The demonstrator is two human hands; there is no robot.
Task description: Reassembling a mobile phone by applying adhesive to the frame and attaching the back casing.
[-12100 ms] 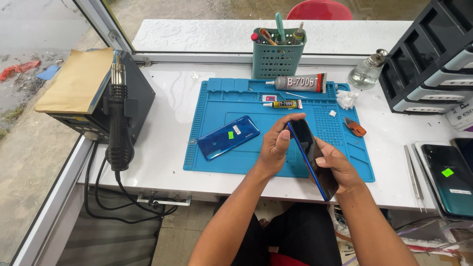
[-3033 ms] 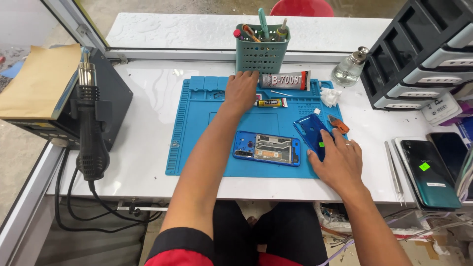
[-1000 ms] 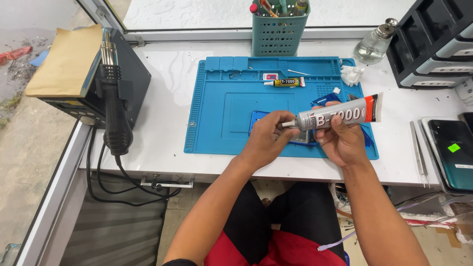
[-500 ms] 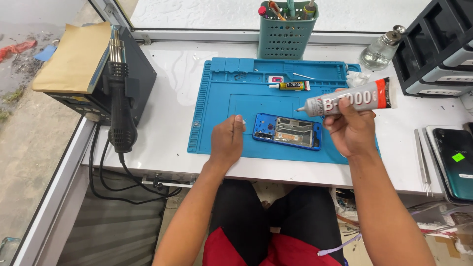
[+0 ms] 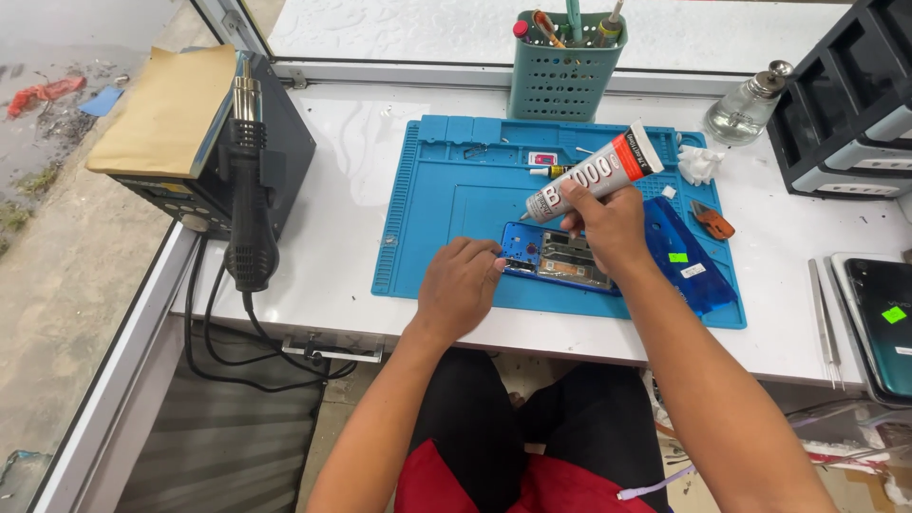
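An opened blue phone (image 5: 556, 261) lies with its insides up on the blue work mat (image 5: 446, 204). My left hand (image 5: 461, 285) rests on the mat with its fingertips on the phone's left end. My right hand (image 5: 608, 223) grips a grey glue tube (image 5: 594, 173), tilted so its thin nozzle points down-left just above the phone. The phone's blue back cover (image 5: 679, 252) lies to the right, partly under my right forearm.
A hot-air station with its black handle (image 5: 249, 190) stands at the left. A teal tool basket (image 5: 560, 66), a glass bottle (image 5: 746, 109) and black drawers (image 5: 850, 104) line the back. An orange pick (image 5: 712, 220), tweezers (image 5: 825, 318) and another phone (image 5: 883, 323) lie right.
My left hand has moved right onto the phone's end. My right hand has brought the glue tube down and left, nozzle over the phone.
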